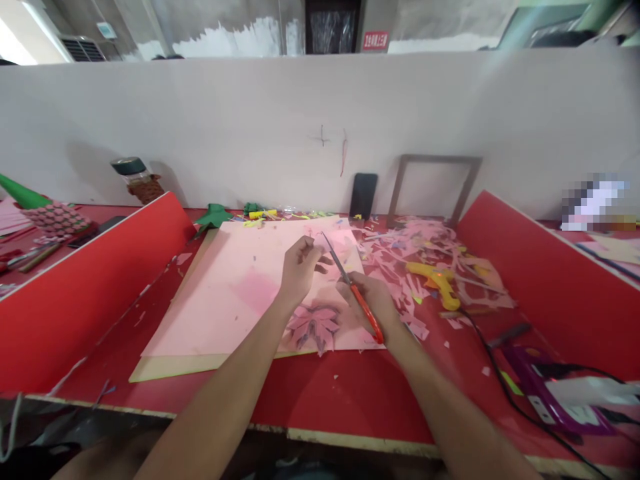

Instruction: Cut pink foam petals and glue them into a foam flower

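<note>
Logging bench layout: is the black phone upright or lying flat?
Upright: the black phone stands on a short edge at the back of the red table, its long sides rising against the white partition.

Scissors (pixel 365 309): metal blades, handles of smooth plastic. Large sheet (pixel 200 300): smooth paper, matt. Flower-shaped cutting (pixel 314 325): matt paper, edges jagged. Tabletop (pixel 350 393): smooth, faint sheen; front edge rough, wood-like. Glue gun (pixel 436 280): plastic. Divider board (pixel 240 133): smooth, matt. Back wall (pixel 235 41): rough, patchily coated.

Left hand (pixel 301 268): contents too small to tell; 2 forearms (pixel 237 380) cropped below
</note>
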Demonstrator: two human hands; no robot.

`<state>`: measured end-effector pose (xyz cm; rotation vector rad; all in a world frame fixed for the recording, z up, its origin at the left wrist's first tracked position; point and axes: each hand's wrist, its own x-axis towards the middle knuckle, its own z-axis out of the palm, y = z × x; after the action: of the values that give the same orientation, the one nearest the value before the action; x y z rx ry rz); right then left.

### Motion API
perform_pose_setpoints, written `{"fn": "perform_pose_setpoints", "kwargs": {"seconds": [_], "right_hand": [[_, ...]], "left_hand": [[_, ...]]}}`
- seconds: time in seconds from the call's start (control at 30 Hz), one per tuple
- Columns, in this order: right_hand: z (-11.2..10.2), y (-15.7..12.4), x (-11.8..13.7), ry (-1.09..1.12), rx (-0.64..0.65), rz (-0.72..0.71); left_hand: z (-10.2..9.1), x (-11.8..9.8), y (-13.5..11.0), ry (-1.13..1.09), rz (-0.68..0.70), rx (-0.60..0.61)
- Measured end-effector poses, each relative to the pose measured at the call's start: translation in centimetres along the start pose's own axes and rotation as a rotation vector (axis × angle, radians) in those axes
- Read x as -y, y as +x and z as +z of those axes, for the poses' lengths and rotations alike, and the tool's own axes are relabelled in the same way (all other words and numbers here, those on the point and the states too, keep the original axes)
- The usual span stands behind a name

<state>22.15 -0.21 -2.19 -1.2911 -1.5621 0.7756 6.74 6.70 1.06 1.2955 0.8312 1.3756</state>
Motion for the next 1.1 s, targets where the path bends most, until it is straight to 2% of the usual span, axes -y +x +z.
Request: {"fn": "perform_pose_setpoints", "kwargs": {"seconds": [0.3,0.73,0.97,1.1], "right_hand": [[-0.3,-0.2,0.7,-0.098,-0.013,-0.031],[-0.1,0.1,0.7,-0.025,-0.005,0.036],[0.0,0.1,0.3,-0.041,-0.040,0.032],[0.1,0.3,-0.4,-0.062,-0.111,0.027]], "left_hand": [[0.3,-0.6,-0.5,-0.032,-0.059,0.019],[0.0,-0.2,-0.3,-0.044,-0.071,0.035],[0.0,0.0,-0.1,-0.041,-0.057,-0.009],[-0.3,0.5,0.1,-0.015,-0.083,0.009]]}}
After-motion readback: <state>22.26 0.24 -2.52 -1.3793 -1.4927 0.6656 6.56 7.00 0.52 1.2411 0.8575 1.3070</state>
